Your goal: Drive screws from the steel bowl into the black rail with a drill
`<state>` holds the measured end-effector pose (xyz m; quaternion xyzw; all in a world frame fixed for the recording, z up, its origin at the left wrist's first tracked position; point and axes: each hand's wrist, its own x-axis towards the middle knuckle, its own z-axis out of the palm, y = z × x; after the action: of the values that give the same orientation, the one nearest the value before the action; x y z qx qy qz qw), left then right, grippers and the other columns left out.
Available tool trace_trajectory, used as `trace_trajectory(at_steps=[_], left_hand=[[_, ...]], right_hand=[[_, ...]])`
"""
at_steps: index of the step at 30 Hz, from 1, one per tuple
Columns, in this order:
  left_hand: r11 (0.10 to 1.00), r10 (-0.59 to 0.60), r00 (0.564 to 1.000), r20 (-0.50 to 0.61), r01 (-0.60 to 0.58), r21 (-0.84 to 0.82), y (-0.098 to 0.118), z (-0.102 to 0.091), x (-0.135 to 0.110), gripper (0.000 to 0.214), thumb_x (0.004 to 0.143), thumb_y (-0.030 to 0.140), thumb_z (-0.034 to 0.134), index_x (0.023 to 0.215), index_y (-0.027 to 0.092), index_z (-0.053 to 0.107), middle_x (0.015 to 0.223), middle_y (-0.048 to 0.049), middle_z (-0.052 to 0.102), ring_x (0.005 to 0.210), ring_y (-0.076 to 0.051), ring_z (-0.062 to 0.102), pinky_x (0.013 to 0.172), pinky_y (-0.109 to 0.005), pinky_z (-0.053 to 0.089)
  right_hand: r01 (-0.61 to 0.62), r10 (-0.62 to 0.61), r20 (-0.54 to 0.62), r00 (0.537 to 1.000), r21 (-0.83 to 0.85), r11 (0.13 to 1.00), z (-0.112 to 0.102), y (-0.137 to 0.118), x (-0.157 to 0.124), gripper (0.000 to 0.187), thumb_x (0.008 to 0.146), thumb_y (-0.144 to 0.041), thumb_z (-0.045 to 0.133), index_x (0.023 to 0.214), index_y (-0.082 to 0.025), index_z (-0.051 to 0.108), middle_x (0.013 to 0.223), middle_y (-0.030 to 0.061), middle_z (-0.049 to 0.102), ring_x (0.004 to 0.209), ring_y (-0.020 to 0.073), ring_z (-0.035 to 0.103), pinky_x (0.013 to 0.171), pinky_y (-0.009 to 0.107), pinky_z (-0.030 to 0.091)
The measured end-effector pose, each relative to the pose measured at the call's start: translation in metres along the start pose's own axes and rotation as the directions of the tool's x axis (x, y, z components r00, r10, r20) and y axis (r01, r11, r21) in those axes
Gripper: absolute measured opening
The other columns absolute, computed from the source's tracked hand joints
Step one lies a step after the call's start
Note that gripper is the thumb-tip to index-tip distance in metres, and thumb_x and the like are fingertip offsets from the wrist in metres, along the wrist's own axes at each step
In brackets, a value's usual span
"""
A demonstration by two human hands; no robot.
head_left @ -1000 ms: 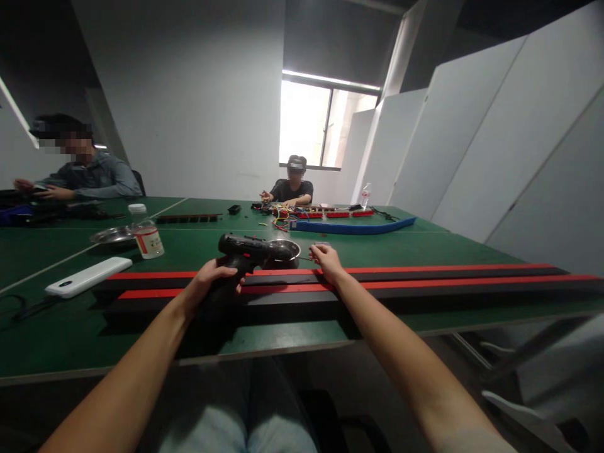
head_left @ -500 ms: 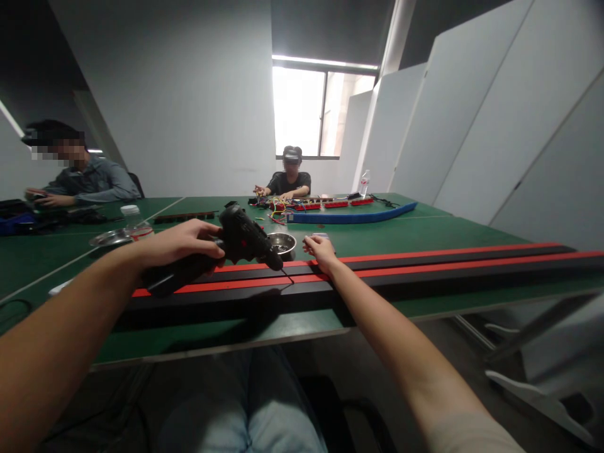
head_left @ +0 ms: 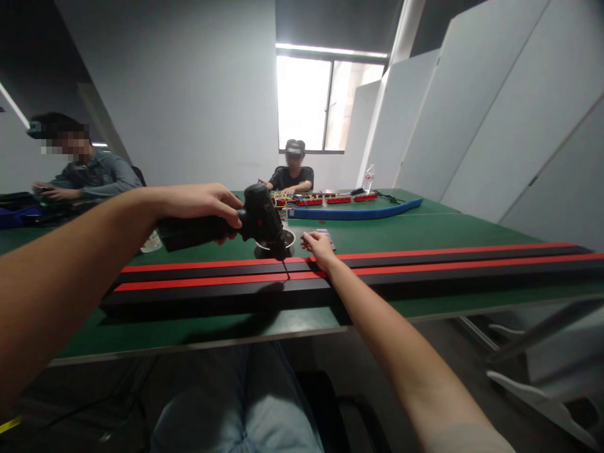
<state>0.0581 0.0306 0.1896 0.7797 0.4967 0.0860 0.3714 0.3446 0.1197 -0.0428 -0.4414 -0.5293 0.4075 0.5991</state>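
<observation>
My left hand [head_left: 212, 207] grips a black cordless drill [head_left: 262, 217] by its handle. The drill tilts steeply downward, and its thin bit ends at the near red strip of a long black bar [head_left: 415, 269]. A second black bar with a red strip [head_left: 396, 253] lies right behind the first. My right hand [head_left: 318, 246] rests by the bars with its wrist over them, fingers curled together; whatever they hold is too small to make out. Behind the drill's chuck stands a metal bowl [head_left: 289, 236], partly hidden, with small dark pieces inside.
A small flat packet [head_left: 325, 236] lies behind my right hand. Farther back are a long blue strip [head_left: 358, 214], red parts with coloured wires [head_left: 309, 201] and a water bottle [head_left: 369, 178]. One person [head_left: 293, 176] sits opposite, another [head_left: 89, 170] at the far left.
My left hand has raised the back of the drill, so it points more steeply down, its bit at the near red strip. My right hand has hardly moved; the view has shifted slightly.
</observation>
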Motion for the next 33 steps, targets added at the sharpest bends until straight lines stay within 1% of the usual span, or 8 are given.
trace_trajectory(at_steps=[5, 8, 12, 14, 16, 24, 29, 33], left_hand=[[0.996, -0.054, 0.996, 0.07, 0.048, 0.078, 0.012, -0.005, 0.004, 0.036, 0.074, 0.041, 0.071, 0.102, 0.02, 0.08, 0.092, -0.0119, 0.076, 0.078, -0.027, 0.072, 0.073, -0.036, 0.055], [0.946, -0.056, 0.997, 0.061, 0.033, 0.321, 0.028, 0.001, 0.01, 0.042, 0.075, 0.042, 0.069, 0.109, 0.019, 0.078, 0.093, -0.012, 0.075, 0.08, -0.027, 0.071, 0.072, -0.034, 0.052], [0.648, 0.186, 0.971, -0.148, -0.008, 0.762, 0.047, 0.03, 0.015, 0.063, 0.069, 0.045, 0.075, 0.128, 0.021, 0.07, 0.093, -0.0137, 0.074, 0.084, -0.029, 0.067, 0.075, -0.036, 0.047], [0.514, 0.313, 0.92, -0.235, 0.044, 0.857, 0.05, 0.044, 0.016, 0.069, 0.071, 0.048, 0.075, 0.135, 0.024, 0.065, 0.094, -0.0146, 0.073, 0.087, -0.03, 0.066, 0.077, -0.037, 0.045], [0.466, 0.367, 0.889, -0.274, 0.079, 0.881, 0.049, 0.052, 0.016, 0.063, 0.077, 0.05, 0.069, 0.135, 0.025, 0.065, 0.097, -0.0148, 0.073, 0.089, -0.03, 0.066, 0.078, -0.036, 0.043], [0.574, 0.344, 0.848, -0.403, 0.15, 0.805, 0.039, 0.054, 0.015, 0.057, 0.086, 0.055, 0.061, 0.125, 0.015, 0.07, 0.093, -0.0154, 0.073, 0.09, -0.025, 0.065, 0.082, -0.035, 0.041], [0.545, 0.378, 0.845, -0.379, 0.128, 0.829, 0.044, 0.062, 0.009, 0.061, 0.083, 0.047, 0.066, 0.135, 0.017, 0.063, 0.094, -0.0152, 0.072, 0.086, -0.028, 0.066, 0.079, -0.036, 0.039], [0.608, 0.372, 0.855, -0.362, 0.07, 0.791, 0.044, 0.064, -0.004, 0.057, 0.082, 0.043, 0.068, 0.135, 0.021, 0.063, 0.093, -0.0137, 0.071, 0.082, -0.027, 0.064, 0.074, -0.033, 0.035]], right_hand=[[0.013, -0.013, 0.003, 1.0, -0.014, 1.0, 0.002, -0.001, 0.0, 0.027, 0.08, -0.043, 0.07, 0.073, -0.018, 0.065, 0.067, 0.0029, 0.066, 0.062, 0.0144, 0.06, 0.062, 0.026, 0.046], [0.025, -0.024, 0.009, 1.0, -0.017, 1.0, 0.002, -0.001, -0.001, 0.027, 0.078, -0.044, 0.07, 0.074, -0.018, 0.065, 0.066, 0.0026, 0.065, 0.062, 0.0151, 0.06, 0.061, 0.027, 0.045], [0.041, -0.04, 0.028, 0.999, -0.029, 0.999, -0.001, 0.0, -0.002, 0.029, 0.079, -0.046, 0.07, 0.074, -0.018, 0.065, 0.065, 0.0025, 0.065, 0.063, 0.0153, 0.06, 0.061, 0.027, 0.045], [0.048, -0.047, 0.029, 0.998, -0.047, 0.998, -0.001, -0.001, -0.003, 0.029, 0.079, -0.046, 0.069, 0.071, -0.018, 0.064, 0.065, 0.0024, 0.064, 0.062, 0.0148, 0.059, 0.06, 0.027, 0.044], [0.056, -0.055, 0.019, 0.998, -0.068, 0.996, -0.001, -0.002, -0.004, 0.028, 0.08, -0.044, 0.068, 0.069, -0.018, 0.063, 0.064, 0.0024, 0.064, 0.061, 0.0145, 0.058, 0.059, 0.026, 0.043], [0.053, -0.049, 0.033, 0.998, -0.141, 0.989, 0.0, -0.007, -0.007, 0.028, 0.085, -0.042, 0.065, 0.07, -0.019, 0.064, 0.064, 0.0032, 0.065, 0.063, 0.0159, 0.059, 0.06, 0.027, 0.044], [0.181, -0.165, 0.074, 0.983, -0.353, 0.918, 0.007, -0.015, -0.011, 0.03, 0.088, -0.039, 0.063, 0.066, -0.019, 0.063, 0.07, 0.0043, 0.066, 0.068, 0.0179, 0.058, 0.067, 0.029, 0.042], [0.294, -0.156, 0.282, 0.947, -0.555, 0.778, 0.008, -0.03, -0.026, 0.023, 0.091, -0.026, 0.059, 0.07, -0.02, 0.065, 0.072, 0.0051, 0.067, 0.066, 0.0192, 0.059, 0.067, 0.03, 0.039]])
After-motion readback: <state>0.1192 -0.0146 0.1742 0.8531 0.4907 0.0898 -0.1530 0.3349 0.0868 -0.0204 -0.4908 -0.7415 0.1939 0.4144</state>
